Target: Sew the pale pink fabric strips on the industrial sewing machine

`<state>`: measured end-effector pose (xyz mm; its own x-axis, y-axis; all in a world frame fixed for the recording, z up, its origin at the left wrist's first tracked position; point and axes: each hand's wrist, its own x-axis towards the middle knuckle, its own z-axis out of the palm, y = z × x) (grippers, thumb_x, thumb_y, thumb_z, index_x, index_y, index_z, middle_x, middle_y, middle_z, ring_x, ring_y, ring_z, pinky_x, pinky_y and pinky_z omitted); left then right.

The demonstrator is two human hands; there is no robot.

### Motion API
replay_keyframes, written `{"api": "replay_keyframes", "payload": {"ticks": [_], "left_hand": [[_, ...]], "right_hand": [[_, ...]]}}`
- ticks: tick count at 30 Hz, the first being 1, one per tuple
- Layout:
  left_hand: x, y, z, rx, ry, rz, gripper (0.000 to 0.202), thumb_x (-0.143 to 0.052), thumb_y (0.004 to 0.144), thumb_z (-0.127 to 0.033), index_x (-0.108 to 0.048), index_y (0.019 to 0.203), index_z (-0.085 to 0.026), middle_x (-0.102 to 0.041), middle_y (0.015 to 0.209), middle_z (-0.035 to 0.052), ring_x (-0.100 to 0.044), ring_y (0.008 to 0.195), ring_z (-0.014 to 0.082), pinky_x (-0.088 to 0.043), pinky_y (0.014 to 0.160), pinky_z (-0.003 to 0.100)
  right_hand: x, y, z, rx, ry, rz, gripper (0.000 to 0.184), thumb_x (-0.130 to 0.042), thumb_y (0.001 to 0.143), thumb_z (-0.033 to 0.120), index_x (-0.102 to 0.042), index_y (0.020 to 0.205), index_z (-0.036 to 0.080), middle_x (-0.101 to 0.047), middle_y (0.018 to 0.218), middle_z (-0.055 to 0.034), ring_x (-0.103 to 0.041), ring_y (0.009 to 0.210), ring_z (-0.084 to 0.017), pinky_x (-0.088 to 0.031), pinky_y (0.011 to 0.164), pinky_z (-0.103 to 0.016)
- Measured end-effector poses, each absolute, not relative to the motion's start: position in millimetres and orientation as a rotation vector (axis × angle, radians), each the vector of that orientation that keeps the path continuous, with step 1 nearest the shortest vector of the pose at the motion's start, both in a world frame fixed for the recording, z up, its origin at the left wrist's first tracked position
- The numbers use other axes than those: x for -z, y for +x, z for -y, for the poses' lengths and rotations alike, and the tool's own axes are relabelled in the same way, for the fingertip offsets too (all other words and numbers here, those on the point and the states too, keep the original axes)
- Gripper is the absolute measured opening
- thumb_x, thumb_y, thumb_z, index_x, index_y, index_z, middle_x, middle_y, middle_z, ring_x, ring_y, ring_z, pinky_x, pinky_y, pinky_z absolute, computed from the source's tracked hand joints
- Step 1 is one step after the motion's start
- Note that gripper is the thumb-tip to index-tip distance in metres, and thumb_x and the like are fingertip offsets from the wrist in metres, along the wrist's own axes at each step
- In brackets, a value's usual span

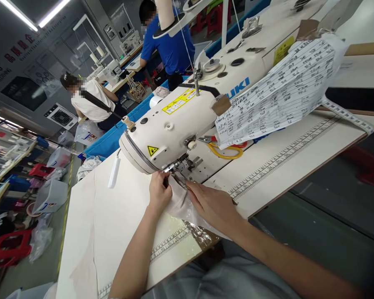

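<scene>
A cream JUKI sewing machine point(174, 124) stands on a white sewing table point(118, 216). A piece of white fabric point(179, 205) lies under its presser foot point(177, 170). My left hand point(158, 192) pinches the fabric's left edge right below the needle, fingers curled closed. My right hand point(212, 203) lies flat on the fabric to the right of the foot, fingers stretched toward the needle.
Yellow-handled scissors point(226, 151) and a red-handled tool lie behind the machine head. A printed paper sheet point(277, 95) hangs over the machine arm. A measuring tape point(349, 115) drapes at right. Two people work at tables behind. Bins and red stools stand at left.
</scene>
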<state>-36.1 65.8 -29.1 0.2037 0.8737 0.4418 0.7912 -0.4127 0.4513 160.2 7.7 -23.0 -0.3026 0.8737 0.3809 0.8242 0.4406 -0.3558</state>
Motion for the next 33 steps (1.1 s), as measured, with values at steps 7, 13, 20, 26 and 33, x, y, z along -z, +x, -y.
{"api": "replay_keyframes", "payload": {"ticks": [7,13,20,26,33], "left_hand": [[31,-41,-70,-0.963,2.221,-1.62,0.012,-0.053,0.081,-0.014,-0.062,0.086,-0.02,-0.064,0.085,0.0038,-0.06,0.084,0.0206,-0.049,0.076,0.033],[29,-41,-69,-0.983,2.118,-1.644,0.01,-0.055,0.082,-0.016,-0.063,0.083,-0.02,-0.064,0.082,0.0024,-0.061,0.079,0.0185,-0.049,0.072,0.029],[32,-43,-71,-1.104,2.556,-1.534,0.015,-0.052,0.082,-0.009,-0.063,0.085,-0.018,-0.065,0.086,0.0052,-0.061,0.078,0.0188,-0.051,0.069,0.03],[23,-40,-68,-0.9,2.838,-1.343,0.034,-0.045,0.076,0.001,-0.066,0.096,-0.017,-0.066,0.095,0.0091,-0.06,0.089,0.022,-0.056,0.08,0.037],[0,-36,-49,-0.582,2.867,-1.268,0.037,-0.045,0.081,-0.003,-0.063,0.11,-0.014,-0.06,0.11,0.0139,-0.055,0.1,0.0261,-0.056,0.085,0.043]], "right_hand": [[21,161,-8,-0.164,-1.447,2.193,0.026,-0.04,0.103,0.017,-0.061,0.118,0.015,-0.075,0.096,-0.0081,-0.072,0.082,-0.019,-0.044,0.059,-0.027],[20,159,-9,-0.186,-1.52,2.199,0.023,-0.047,0.101,0.019,-0.061,0.118,0.015,-0.075,0.09,-0.0069,-0.071,0.076,-0.019,-0.04,0.054,-0.027],[21,152,-11,-0.148,-1.58,2.196,0.026,-0.049,0.099,0.015,-0.06,0.123,0.015,-0.074,0.091,-0.0074,-0.07,0.07,-0.02,-0.04,0.052,-0.028],[23,159,2,-0.112,-1.539,2.178,0.023,-0.047,0.097,0.012,-0.06,0.116,0.013,-0.075,0.09,-0.008,-0.072,0.075,-0.021,-0.044,0.055,-0.028],[26,196,55,-0.267,-1.234,2.08,0.021,-0.035,0.095,0.011,-0.053,0.103,0.02,-0.067,0.067,0.0037,-0.066,0.051,-0.015,-0.042,0.045,-0.027]]}}
